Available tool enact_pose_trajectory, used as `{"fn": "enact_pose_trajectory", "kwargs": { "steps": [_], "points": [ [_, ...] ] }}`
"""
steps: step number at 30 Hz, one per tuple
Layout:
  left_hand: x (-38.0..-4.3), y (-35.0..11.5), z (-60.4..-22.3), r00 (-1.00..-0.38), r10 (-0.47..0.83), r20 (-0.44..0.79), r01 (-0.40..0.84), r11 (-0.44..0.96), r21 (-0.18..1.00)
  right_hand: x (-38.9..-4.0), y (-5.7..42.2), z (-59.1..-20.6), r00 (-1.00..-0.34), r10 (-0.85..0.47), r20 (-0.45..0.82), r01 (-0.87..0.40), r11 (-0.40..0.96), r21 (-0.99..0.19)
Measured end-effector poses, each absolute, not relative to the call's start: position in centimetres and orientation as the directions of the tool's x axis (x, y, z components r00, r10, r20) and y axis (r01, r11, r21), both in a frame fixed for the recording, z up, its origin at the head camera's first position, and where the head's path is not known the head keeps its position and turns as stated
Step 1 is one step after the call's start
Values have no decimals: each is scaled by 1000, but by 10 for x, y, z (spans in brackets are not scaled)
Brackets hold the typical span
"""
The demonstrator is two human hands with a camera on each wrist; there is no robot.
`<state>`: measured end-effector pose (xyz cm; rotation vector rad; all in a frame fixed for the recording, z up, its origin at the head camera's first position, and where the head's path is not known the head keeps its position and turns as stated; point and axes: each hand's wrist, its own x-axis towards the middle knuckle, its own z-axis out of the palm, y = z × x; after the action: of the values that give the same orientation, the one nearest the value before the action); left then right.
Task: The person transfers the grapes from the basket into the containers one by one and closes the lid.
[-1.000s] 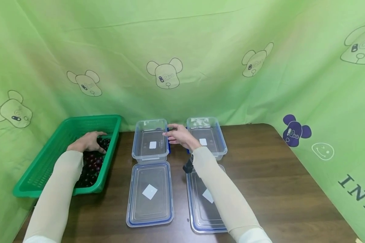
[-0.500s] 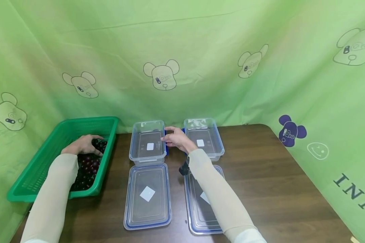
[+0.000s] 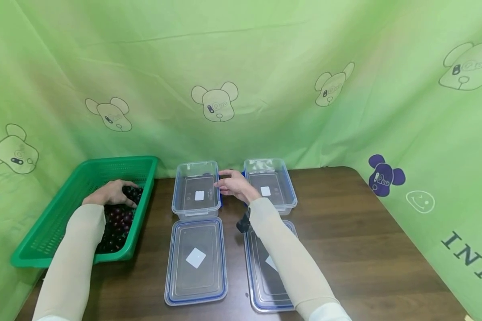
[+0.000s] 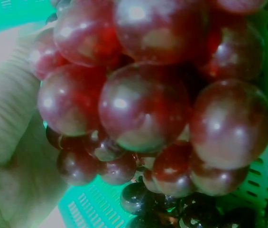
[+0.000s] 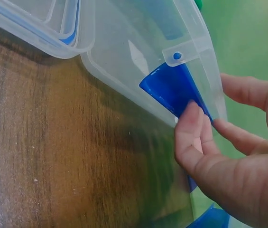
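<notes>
My left hand (image 3: 111, 192) is inside the green basket (image 3: 24, 257), gripping at a bunch of dark red grapes (image 3: 118, 223). Round grapes (image 4: 143, 107) fill the left wrist view beside the palm (image 4: 20, 142); the fingertips are hidden behind them. My right hand (image 3: 236, 185) is at the right side of the left clear food container (image 3: 197, 209). In the right wrist view, this hand's fingers (image 5: 189, 116) hold the container at its rim and hanging blue latch (image 5: 174, 90). The container is upright, with a white label showing through.
A second clear container (image 3: 267, 196) stands to the right. Two blue-edged lids lie in front: the left lid (image 3: 197, 281) and the right lid (image 3: 265, 290), partly under my right sleeve. A green curtain (image 3: 217, 142) borders the wooden table (image 3: 357, 240).
My right hand has moved slightly left and now touches the left container's side. The left hand stays in the grapes. The whole view has shifted a little.
</notes>
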<state>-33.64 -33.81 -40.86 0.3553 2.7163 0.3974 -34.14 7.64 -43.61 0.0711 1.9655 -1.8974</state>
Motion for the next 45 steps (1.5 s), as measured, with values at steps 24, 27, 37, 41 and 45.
{"fn": "enact_pose_trajectory", "kwargs": {
  "steps": [24,27,37,41,45],
  "points": [
    [-336,-335,-411,-902,279,-330,167,929,330,-346,72,-436,-915,-241,-324,333,5,-943],
    [-337,-335,-411,-903,281,-324,173,930,326,-347,72,-437,-912,-240,-332,346,-18,-938],
    [-337,-335,-407,-908,281,-312,185,935,303,-349,72,-436,-915,-222,-336,354,-43,-934],
    [-337,-335,-408,-907,278,-316,180,935,305,-347,72,-436,-913,-230,-338,358,-51,-932],
    [-337,-337,-408,-909,282,-308,186,934,307,-347,71,-436,-912,-232,-337,357,-49,-933]
  ]
}}
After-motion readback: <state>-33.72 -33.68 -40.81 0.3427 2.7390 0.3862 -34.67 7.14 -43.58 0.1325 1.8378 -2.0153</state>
